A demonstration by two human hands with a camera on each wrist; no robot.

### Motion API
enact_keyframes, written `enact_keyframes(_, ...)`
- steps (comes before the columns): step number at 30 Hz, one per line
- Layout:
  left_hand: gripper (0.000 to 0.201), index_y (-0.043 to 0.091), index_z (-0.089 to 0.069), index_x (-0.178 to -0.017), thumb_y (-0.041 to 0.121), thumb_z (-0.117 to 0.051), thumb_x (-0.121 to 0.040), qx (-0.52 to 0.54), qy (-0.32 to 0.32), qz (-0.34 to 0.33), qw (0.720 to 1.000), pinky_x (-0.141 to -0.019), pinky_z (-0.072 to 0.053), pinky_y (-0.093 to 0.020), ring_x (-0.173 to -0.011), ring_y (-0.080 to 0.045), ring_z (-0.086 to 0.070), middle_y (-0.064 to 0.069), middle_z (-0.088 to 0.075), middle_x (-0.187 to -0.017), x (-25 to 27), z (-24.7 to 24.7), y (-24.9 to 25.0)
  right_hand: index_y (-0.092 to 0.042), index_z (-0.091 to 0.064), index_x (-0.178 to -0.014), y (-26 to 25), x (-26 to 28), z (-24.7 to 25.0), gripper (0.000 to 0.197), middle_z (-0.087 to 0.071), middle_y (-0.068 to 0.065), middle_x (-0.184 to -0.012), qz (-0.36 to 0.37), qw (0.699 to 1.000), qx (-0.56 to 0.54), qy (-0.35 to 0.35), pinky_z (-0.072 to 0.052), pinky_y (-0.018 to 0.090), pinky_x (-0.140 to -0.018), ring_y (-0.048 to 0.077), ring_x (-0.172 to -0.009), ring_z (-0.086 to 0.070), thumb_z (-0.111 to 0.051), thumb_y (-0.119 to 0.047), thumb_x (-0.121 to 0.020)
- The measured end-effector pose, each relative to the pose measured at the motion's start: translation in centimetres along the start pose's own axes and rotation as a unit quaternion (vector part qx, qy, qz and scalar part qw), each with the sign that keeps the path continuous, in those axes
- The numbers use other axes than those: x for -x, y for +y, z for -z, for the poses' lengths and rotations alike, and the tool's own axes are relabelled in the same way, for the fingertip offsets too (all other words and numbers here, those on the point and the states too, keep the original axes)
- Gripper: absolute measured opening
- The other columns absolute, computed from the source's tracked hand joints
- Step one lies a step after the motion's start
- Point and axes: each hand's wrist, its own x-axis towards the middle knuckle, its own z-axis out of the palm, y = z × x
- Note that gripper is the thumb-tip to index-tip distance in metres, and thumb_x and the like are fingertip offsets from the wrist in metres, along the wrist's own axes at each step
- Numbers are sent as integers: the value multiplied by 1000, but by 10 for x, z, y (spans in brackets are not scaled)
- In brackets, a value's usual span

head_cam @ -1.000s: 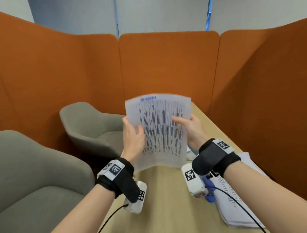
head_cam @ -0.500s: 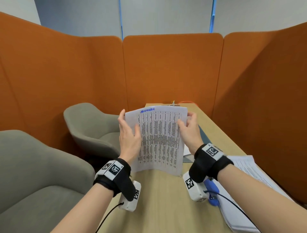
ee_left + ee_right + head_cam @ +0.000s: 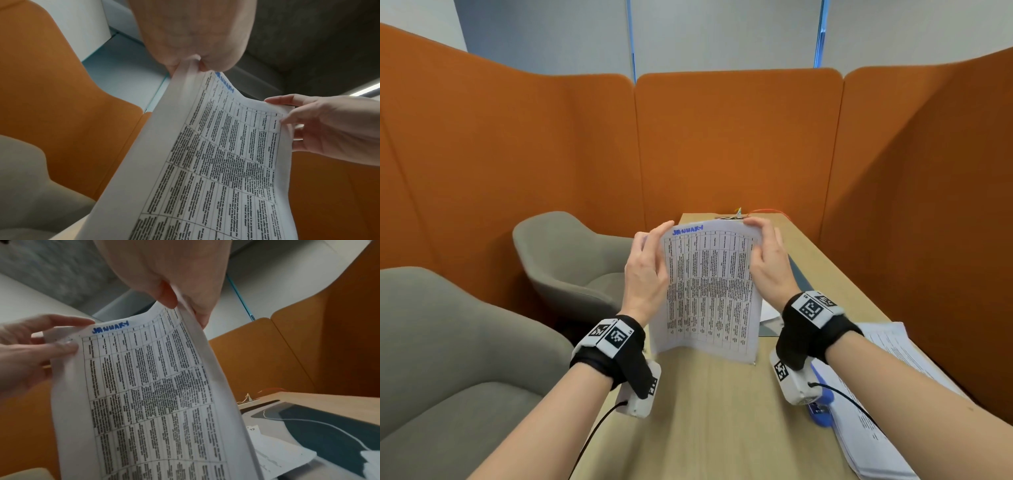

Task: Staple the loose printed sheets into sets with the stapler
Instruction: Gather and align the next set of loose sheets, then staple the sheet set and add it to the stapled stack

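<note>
A set of printed sheets (image 3: pixel 709 291) with a table of text and blue handwriting at the top stands upright, and its bottom edge seems to rest on the wooden table (image 3: pixel 715 428). My left hand (image 3: pixel 654 240) pinches the top left corner; the left wrist view shows the sheets (image 3: pixel 216 162) caught between thumb and fingers. My right hand (image 3: pixel 760 236) pinches the top right corner of the sheets (image 3: pixel 144 386). A blue stapler (image 3: pixel 822 407) lies on the table under my right wrist, partly hidden. Beside it, to the right, lies a pile of loose printed sheets (image 3: pixel 887 394).
Two grey armchairs (image 3: pixel 571 260) (image 3: pixel 448 342) stand left of the table. Orange partition walls (image 3: pixel 739 144) close in the back and right. A dark grey flat item (image 3: pixel 329 431) and a white paper lie behind the held sheets. Thin wires (image 3: pixel 739 214) sit at the far end.
The sheets came down toward the table. Both hands slid from the sheets' sides up to the top corners.
</note>
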Motion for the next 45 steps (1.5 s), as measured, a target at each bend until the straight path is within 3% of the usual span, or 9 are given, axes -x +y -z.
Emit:
enact_keyframes(4,51,17,-51,-136,-6,-44,-90,19,4,6,1000,-67,-36,-7,-68,-3,-44,1,-45,-88,-1,-3,3,-16,-47,-129,-2,2,-3,51,-54,4,-124,6,1000,-14,11,-39,30,-100,10,-107,-48,-32,12,-90)
enact_keyframes(8,45,20,-57,-127,-4,-42,-92,51,-4,54,997,-72,-37,-12,-80,-4,-50,0,-56,-98,-14,4,8,-26,-49,-124,-5,-4,3,53,-57,2,-120,-22,998,-43,47,-49,43,-92,23,-105,-58,-31,9,-88)
enact_keyframes(14,33,20,-58,-119,3,-44,-95,108,-192,229,948,-85,-36,-15,-99,0,-47,7,-55,-121,-12,5,6,-41,-44,-106,17,-2,7,48,-62,7,-104,-173,980,5,-102,-52,56,-84,31,-94,-64,-32,0,-85)
enact_keyframes(16,26,18,-57,-120,13,-54,-95,104,-246,285,920,-93,-32,-27,-112,-9,-43,5,-52,-124,0,-3,0,-36,-43,-107,26,7,4,41,-62,7,-106,-233,963,9,-135,-51,53,-88,29,-97,-64,-34,0,-89)
enact_keyframes(20,24,15,-58,-116,9,-57,-93,70,-311,371,872,-91,-34,-28,-124,-22,-43,-3,-47,-135,29,-17,-17,-25,-48,-118,44,33,-11,38,-58,9,-114,-310,935,31,-169,-51,44,-92,28,-102,-61,-32,-2,-92)
enact_keyframes(26,34,13,-50,-121,-2,-45,-91,102,-324,463,818,-87,-40,-29,-107,-21,-47,-5,-50,-117,67,-27,-28,-16,-48,-125,63,61,-27,42,-56,14,-108,-345,921,67,-168,-39,27,-57,25,-80,-51,-31,2,-91)
enact_keyframes(32,33,-1,-45,-127,2,-36,-95,192,-364,595,690,-100,-36,-36,-123,-32,-47,-14,-51,-132,84,-20,-35,-16,-47,-127,73,64,-27,42,-51,10,-101,-372,913,76,-146,-36,27,-53,26,-83,-51,-31,2,-92)
enact_keyframes(40,39,-7,-39,-137,6,-33,-101,95,-322,597,728,-99,-38,-35,-128,-36,-44,-18,-46,-140,89,-29,-29,-13,-44,-133,59,67,-27,43,-49,16,-131,-359,905,132,-186,-35,27,-79,33,-116,-50,-31,1,-95)
enact_keyframes(45,43,-4,-35,-140,12,-34,-99,60,-293,590,750,-101,-39,-37,-125,-34,-46,-17,-46,-139,94,-30,-26,-19,-31,-144,55,64,-19,55,-52,14,-128,-290,919,171,-204,-43,33,-77,25,-91,-52,-38,-1,-92)
